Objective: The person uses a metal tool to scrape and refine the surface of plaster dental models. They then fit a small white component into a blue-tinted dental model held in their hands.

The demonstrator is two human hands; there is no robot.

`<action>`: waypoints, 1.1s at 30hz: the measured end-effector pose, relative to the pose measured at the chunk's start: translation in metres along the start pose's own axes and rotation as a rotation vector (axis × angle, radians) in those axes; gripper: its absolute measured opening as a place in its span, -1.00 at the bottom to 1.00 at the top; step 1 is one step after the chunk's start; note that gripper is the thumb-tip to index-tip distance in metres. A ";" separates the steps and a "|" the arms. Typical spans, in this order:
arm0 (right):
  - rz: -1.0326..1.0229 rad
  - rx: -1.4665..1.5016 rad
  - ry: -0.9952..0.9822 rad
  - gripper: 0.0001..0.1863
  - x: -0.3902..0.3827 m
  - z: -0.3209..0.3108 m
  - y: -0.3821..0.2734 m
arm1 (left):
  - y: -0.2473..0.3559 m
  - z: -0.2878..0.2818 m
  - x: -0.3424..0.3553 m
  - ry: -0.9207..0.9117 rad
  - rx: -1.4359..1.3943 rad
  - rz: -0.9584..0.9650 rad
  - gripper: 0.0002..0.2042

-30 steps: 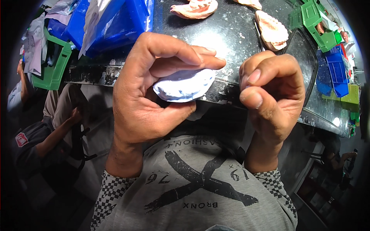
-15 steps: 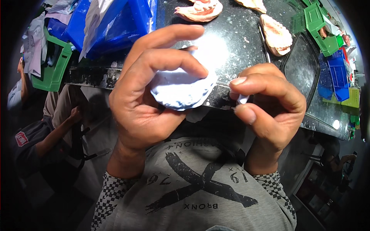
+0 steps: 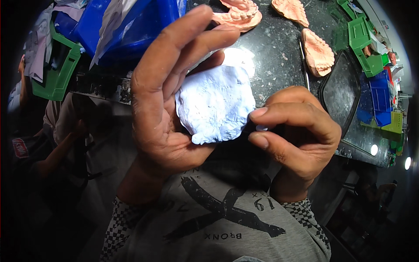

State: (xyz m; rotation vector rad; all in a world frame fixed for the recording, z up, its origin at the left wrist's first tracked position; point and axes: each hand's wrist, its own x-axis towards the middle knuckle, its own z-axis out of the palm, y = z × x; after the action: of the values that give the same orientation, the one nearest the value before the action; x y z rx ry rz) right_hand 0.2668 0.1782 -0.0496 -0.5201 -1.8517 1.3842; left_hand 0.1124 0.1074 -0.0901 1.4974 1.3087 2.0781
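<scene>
A pale blue, rough-surfaced putty-like slab (image 3: 216, 105) rests against the palm of my left hand (image 3: 152, 109). The thumb supports its lower edge, and the fingers curve up along its left side and behind the top. Close to the slab's right edge, my right hand (image 3: 305, 131) pinches a small pale blue bit (image 3: 262, 128) between thumb and forefinger. A narrow gap separates these fingertips from the slab. Both hands are above the front edge of a dark worktable (image 3: 279, 56).
Pinkish dental casts (image 3: 318, 52) lie at the back of the table. Beside them are a thin metal tool (image 3: 304, 65) and a black tray (image 3: 342, 96). A blue bin (image 3: 139, 32) and green bin (image 3: 52, 85) stand left; more bins (image 3: 382, 98) line the right. Someone sits far left.
My left hand has turned the slab so its broad, rough face shows more fully. My right hand has moved left, closer to the slab, still pinching the small bit.
</scene>
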 end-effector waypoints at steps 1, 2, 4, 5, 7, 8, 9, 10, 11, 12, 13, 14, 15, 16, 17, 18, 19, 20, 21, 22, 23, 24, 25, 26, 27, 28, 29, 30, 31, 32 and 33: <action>0.004 -0.021 0.003 -0.68 0.000 0.000 0.000 | 0.001 0.002 -0.001 0.065 -0.022 -0.069 -0.11; 0.008 -0.033 0.005 -0.68 0.000 0.000 0.000 | 0.002 0.002 0.000 0.098 -0.034 -0.105 -0.08; 0.024 -0.028 0.017 -0.69 0.000 0.002 0.000 | 0.005 0.001 0.004 0.070 -0.020 -0.101 -0.02; 0.031 -0.022 0.024 -0.69 0.000 0.001 0.000 | 0.004 0.001 0.004 0.040 -0.009 -0.081 -0.01; 0.045 -0.028 0.015 -0.70 0.000 0.000 -0.001 | 0.001 0.002 0.005 0.015 0.010 -0.036 0.02; 0.050 -0.035 0.006 -0.70 0.001 0.000 -0.001 | 0.000 0.002 0.004 0.020 0.014 -0.023 0.03; 0.054 -0.041 -0.001 -0.70 0.001 -0.001 -0.001 | -0.002 0.003 0.004 0.022 0.017 -0.011 0.04; 0.048 -0.039 0.002 -0.70 0.001 0.000 0.000 | -0.002 0.003 0.003 0.025 0.020 0.004 0.03; 0.045 -0.039 0.002 -0.70 0.001 0.000 0.001 | -0.003 0.002 0.002 0.029 0.021 0.010 0.03; 0.043 -0.036 0.002 -0.71 0.001 0.000 0.001 | -0.003 0.001 0.001 0.031 0.024 0.017 0.03; 0.046 -0.039 0.004 -0.71 0.001 0.000 0.000 | -0.004 -0.002 -0.001 0.040 0.027 -0.010 0.03; 0.048 -0.039 0.002 -0.72 0.001 0.000 0.000 | -0.002 -0.002 -0.001 0.046 0.030 -0.024 0.03; 0.050 -0.037 0.000 -0.72 0.001 0.001 0.001 | -0.001 -0.003 -0.002 0.052 0.035 -0.038 0.03; 0.070 -0.035 0.018 -0.72 0.000 0.002 0.001 | 0.002 0.000 0.001 0.127 -0.046 -0.125 0.02; 0.080 -0.032 0.024 -0.72 0.000 0.003 0.002 | 0.001 0.000 0.001 0.167 -0.084 -0.170 0.02; 0.088 -0.030 0.030 -0.72 0.000 0.004 0.001 | 0.000 0.000 0.002 0.207 -0.123 -0.211 0.01; 0.083 -0.048 0.048 -0.73 -0.001 0.005 0.002 | -0.008 -0.002 0.003 0.130 -0.168 -0.088 0.00; 0.080 -0.055 0.053 -0.73 -0.001 0.006 0.002 | -0.008 -0.003 0.004 0.093 -0.186 -0.026 -0.01; 0.076 -0.062 0.059 -0.73 -0.001 0.006 0.002 | -0.009 -0.004 0.005 0.055 -0.207 0.036 -0.02; 0.077 -0.072 0.063 -0.73 -0.001 0.007 0.002 | -0.004 -0.003 0.007 0.040 -0.143 0.016 -0.02; 0.077 -0.077 0.064 -0.74 -0.001 0.006 0.001 | -0.005 -0.009 0.006 0.014 -0.117 0.014 -0.05; 0.076 -0.083 0.062 -0.74 -0.001 0.006 0.001 | -0.006 -0.014 0.005 -0.010 -0.092 0.013 -0.08; 0.075 -0.100 0.036 -0.71 -0.001 0.005 0.001 | -0.006 -0.020 0.004 -0.034 -0.066 0.013 -0.11; 0.073 -0.109 0.024 -0.70 -0.001 0.006 0.001 | -0.003 -0.025 0.003 -0.145 0.005 0.029 -0.19; 0.073 -0.124 0.016 -0.68 -0.002 0.006 0.001 | -0.003 -0.027 0.005 -0.228 0.047 0.058 -0.29; 0.139 -0.011 0.093 -0.64 -0.003 0.009 0.001 | -0.003 -0.031 0.008 -0.309 0.088 0.090 -0.38; 0.153 0.029 0.126 -0.62 -0.002 0.008 0.002 | -0.003 -0.035 0.011 -0.388 0.127 0.126 -0.47; 0.163 0.075 0.155 -0.60 -0.001 0.008 0.003 | 0.001 -0.035 0.011 -0.376 0.082 0.015 -0.52; 0.173 0.120 0.184 -0.58 0.001 0.007 0.004 | 0.003 -0.033 0.009 -0.357 0.043 -0.057 -0.57; 0.120 0.166 0.127 -0.60 0.001 0.002 0.008 | 0.006 -0.031 0.008 -0.333 0.003 -0.126 -0.62; 0.094 0.179 0.105 -0.61 0.001 0.001 0.009 | 0.007 -0.029 0.007 -0.309 -0.042 -0.196 -0.66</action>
State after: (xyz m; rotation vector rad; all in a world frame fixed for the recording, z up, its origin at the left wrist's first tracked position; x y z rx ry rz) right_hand 0.2643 0.1815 -0.0580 -0.5819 -1.6195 1.5381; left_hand 0.0871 0.0929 -0.0820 1.5300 1.2291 1.6660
